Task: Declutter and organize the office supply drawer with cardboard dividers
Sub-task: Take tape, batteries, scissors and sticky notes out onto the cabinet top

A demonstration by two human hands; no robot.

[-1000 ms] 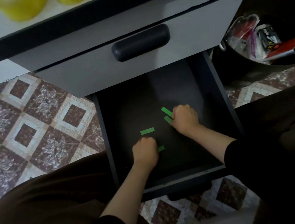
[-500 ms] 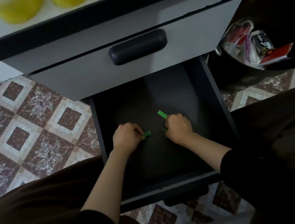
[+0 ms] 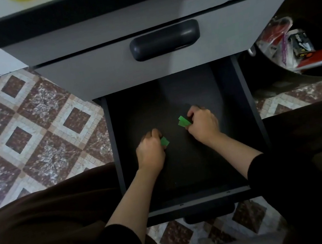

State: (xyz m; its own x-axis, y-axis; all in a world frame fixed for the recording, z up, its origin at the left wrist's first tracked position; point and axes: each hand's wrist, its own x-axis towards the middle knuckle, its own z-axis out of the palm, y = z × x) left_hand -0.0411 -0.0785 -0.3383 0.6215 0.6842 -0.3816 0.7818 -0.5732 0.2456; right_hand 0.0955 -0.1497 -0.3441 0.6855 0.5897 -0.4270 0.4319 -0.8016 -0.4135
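Now the fingers of the left hand are curled tight. They pinch a small green strip that sticks out past the thumb side. It may be more than one piece, but I cannot tell. The fingers of the right hand are curled too. They pinch two green strips that poke out toward the other hand like a little fan. Both hands are low over the middle of the drawer floor, near each other but apart.

A second ago it was not like this. Green strips lay loose on the drawer floor, one of them out in the open between the hands. Now every green bit I can see is in somebody's fingers. I think the last small bits are being picked out, so the cardboard dividers can go in after. No dividers are in view yet.

The drawer is pulled far out and is dark inside. Its front edge is close to the person's knees. Above its back edge is a closed grey drawer with a dark handle. Past the right edge, on the tiled floor, stands a black bin with packets and little boxes in it.
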